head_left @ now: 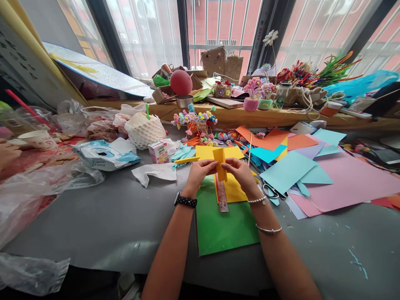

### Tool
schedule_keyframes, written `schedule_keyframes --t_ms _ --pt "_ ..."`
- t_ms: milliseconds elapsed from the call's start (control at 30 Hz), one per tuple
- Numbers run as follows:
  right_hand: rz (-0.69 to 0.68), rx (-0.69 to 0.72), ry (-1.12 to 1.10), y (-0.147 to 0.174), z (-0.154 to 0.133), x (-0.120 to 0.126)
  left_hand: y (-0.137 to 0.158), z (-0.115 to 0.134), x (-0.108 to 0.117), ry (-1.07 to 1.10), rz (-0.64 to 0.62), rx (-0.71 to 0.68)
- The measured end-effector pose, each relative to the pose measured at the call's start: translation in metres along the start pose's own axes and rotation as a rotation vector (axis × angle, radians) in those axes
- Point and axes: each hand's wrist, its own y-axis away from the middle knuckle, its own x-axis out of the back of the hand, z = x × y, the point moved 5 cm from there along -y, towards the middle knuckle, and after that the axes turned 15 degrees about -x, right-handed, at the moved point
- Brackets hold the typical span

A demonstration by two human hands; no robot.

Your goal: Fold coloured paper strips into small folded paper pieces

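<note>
I saw the left hand (200,173) and right hand (242,171) pinching the yellow piece (219,156), fingertips closed on it, above the ruler (222,196); creased, its flaps stood apart, folding apparently unfinished.

A grey desk (118,225) stands before a row of windows (143,33) with dark frames (184,33); pale bars (206,21) cross them, and a pink wall (218,25) shows outside. Beneath the glass runs a wooden ledge (228,116), while daylight leaves a soft sheen on the desk
</note>
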Motion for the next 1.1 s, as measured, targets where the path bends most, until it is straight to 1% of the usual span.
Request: schedule_keyframes --t_ms 133,267,367,633,800,900,1000,1033,1100 --pt "-0.01 0.053 0.109 0.001 -0.002 -0.002 0.002 0.0 -0.005 -0.013 -0.062 0.027" --pt "0.027 0.087 0.212 0.002 -0.003 -0.002 0.003 0.003 -0.007 -0.031 -0.075 0.039" --pt "0.066 0.113 0.29 0.004 -0.005 -0.002 0.003 0.004 -0.006 -0.064 -0.073 0.017" --pt "0.182 0.295 0.571 0.011 -0.015 -0.009 0.002 0.001 -0.003 -0.153 -0.082 -0.029" --pt "0.213 0.329 0.746 0.012 -0.016 -0.015 0.002 0.006 -0.005 -0.218 -0.1 -0.061" --pt "0.151 0.311 0.675 0.012 -0.015 -0.016 0.002 0.008 -0.004 -0.209 -0.094 -0.073" --pt "0.012 0.248 0.462 0.011 -0.014 -0.014 0.002 0.009 -0.003 -0.178 -0.094 -0.066" --pt "-0.018 0.224 0.376 0.01 -0.013 -0.012 0.002 0.008 -0.003 -0.168 -0.099 -0.057" --pt "-0.035 0.176 0.225 0.008 -0.012 -0.007 0.003 0.007 -0.003 -0.155 -0.117 -0.027"
